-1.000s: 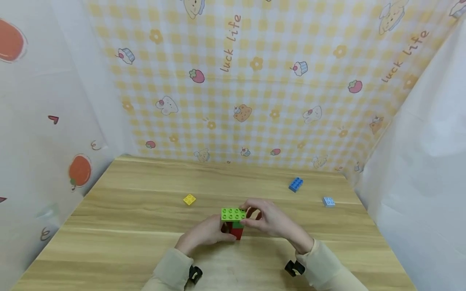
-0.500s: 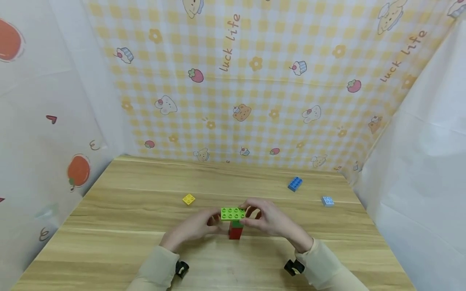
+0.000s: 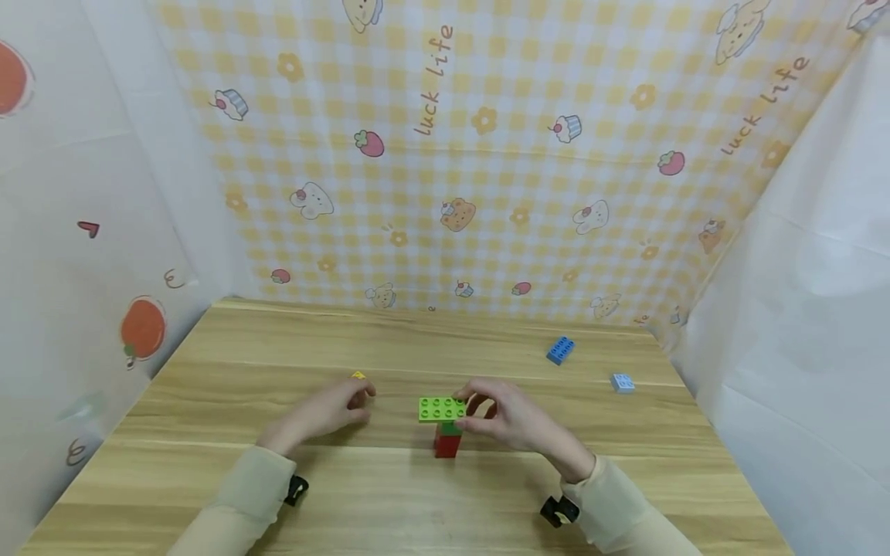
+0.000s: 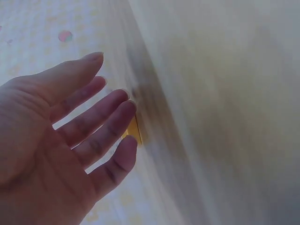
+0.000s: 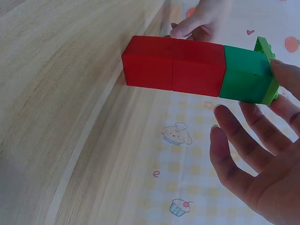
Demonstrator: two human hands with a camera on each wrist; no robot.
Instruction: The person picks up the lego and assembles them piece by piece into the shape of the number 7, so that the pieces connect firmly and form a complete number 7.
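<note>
A stack stands upright mid-table: two red bricks below, a green brick above them, and a thin lime-green studded plate brick across the top, jutting left. My right hand pinches the right end of the lime-green plate brick between thumb and fingers. To the left, my left hand holds nothing, its fingers loosely bent in the left wrist view. Those fingers partly cover a small yellow brick on the table; whether they touch it I cannot tell.
At the back right lie a dark blue brick and a light blue brick. A checked cloth hangs behind the wooden table, and white sheets close off both sides.
My left hand has let go of the stack's lower part and moved left to the yellow brick. My right hand stays on the lime-green plate brick.
</note>
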